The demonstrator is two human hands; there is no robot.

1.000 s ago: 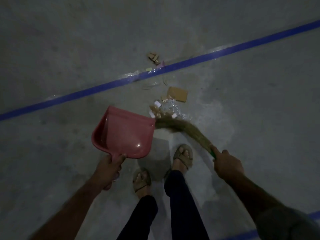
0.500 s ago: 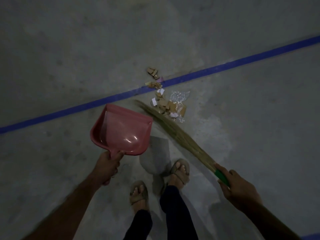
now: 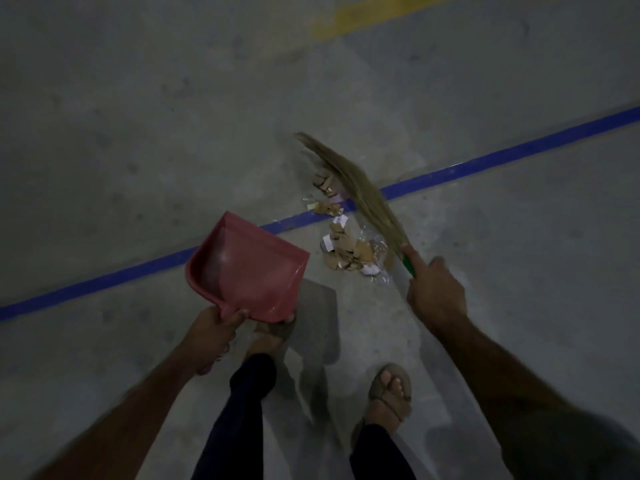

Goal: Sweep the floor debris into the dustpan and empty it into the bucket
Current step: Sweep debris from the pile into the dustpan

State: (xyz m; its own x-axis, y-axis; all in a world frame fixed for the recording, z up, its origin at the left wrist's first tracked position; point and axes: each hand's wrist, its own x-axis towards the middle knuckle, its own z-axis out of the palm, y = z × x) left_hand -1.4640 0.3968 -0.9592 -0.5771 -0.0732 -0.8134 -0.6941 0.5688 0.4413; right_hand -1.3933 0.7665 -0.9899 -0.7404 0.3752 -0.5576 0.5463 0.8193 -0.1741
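Item: pink plastic dustpan [image 3: 247, 271]. Gripped at its short handle by the left hand [image 3: 211, 329], fingers curled round the stub. It is carried tilted just above the grey concrete floor [image 3: 138, 133], mouth turned toward the litter, seemingly kept ready until a pile is formed. No debris is seen inside it.

Item: straw-bristle broom with green handle [image 3: 353, 183]. Held by the right hand [image 3: 434, 292], closed round the green grip, forefinger laid along the shaft, probably for steering. The bristles are stretched past the far pieces, across the blue floor line [image 3: 485, 161], so that a stroke toward the pan would gather them.

Item: scattered cardboard scraps, white paper bits and clear wrapper [image 3: 346, 251]. Lying on the floor between pan and broom, some on the blue line, none yet collected.

Item: bucket. Not in view.

Also noted: yellow floor marking [image 3: 374, 15]; sandalled foot [image 3: 391, 389].
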